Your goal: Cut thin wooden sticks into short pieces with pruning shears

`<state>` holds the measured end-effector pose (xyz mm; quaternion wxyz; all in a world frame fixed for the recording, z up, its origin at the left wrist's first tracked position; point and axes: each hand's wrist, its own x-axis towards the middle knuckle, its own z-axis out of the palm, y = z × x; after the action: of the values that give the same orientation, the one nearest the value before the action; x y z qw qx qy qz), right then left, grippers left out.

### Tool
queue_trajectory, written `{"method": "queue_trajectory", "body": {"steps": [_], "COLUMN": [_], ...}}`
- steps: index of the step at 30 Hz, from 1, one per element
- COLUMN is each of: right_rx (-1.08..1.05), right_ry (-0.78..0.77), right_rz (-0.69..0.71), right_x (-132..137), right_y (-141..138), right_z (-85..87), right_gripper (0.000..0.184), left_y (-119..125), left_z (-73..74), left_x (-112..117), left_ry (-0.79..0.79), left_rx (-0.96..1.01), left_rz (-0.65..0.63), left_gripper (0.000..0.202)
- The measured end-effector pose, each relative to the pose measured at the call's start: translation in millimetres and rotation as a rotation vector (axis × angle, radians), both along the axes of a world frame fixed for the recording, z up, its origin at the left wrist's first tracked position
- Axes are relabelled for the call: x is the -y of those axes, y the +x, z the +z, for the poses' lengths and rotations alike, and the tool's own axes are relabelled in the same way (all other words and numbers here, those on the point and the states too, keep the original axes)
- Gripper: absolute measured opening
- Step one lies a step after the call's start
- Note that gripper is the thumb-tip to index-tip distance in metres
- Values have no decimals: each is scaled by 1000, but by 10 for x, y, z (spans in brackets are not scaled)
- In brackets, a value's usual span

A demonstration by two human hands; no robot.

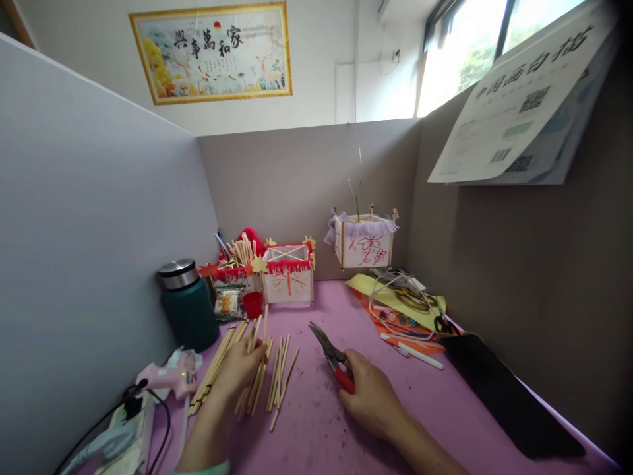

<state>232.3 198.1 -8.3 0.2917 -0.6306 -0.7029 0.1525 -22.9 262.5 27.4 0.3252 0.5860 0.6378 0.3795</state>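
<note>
My left hand (242, 364) is closed around a few thin wooden sticks (255, 328), which point up and away from me. Under and beside it, more loose wooden sticks (280, 373) lie on the purple tabletop. My right hand (370, 396) grips pruning shears (332, 351) by their red handles, partly hidden in the palm. The shears' dark metal blades point up and left, apart from the sticks. To the left of my left hand lie longer sticks (217, 363) bound with dark bands.
A green bottle (188, 310) and a pink glue gun (173, 375) with cables stand left. Paper-sided stick lanterns (289, 284) and a red cup (252, 305) sit at the back. Right lie a yellow sheet (395, 297), pens (420, 355) and a black mat (504, 396). Grey partitions enclose the desk.
</note>
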Motion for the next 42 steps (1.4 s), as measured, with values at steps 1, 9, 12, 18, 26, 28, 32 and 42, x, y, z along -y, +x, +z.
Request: {"method": "queue_trajectory", "body": {"steps": [1,9,12,18,26,28,32,42], "right_rx": [-5,-113,-138,-117,-18,-4,22,56], "right_ry": [3,57,74,94,112,111,100,70], "right_rz": [-4,-26,-9,44,8,12,46,96], "right_x": [2,-2,-6,17,19,17,25,44], "right_y": [-3,17,31,36,47,54,46,21], "right_z": [12,58,57,88,87,82,80,65], "right_gripper": [27,36,39,47,48,48,47,46], "left_y": [61,395,436,497,497,494,512,569], "left_z": [26,13,-17,-19,-90,-116,-156,-139], "left_x": [50,294,296,307,270,251,229,233], "left_ry": [-24,-270,-319,-313,-265,-246,-205,-191], "left_rx": [173,753,751,717,657,652,686,660], "left_rz": [-106,-425,-412,-422,-388,-380,-402,-450], "left_gripper": [22,55,61,65,61,58,63,87]}}
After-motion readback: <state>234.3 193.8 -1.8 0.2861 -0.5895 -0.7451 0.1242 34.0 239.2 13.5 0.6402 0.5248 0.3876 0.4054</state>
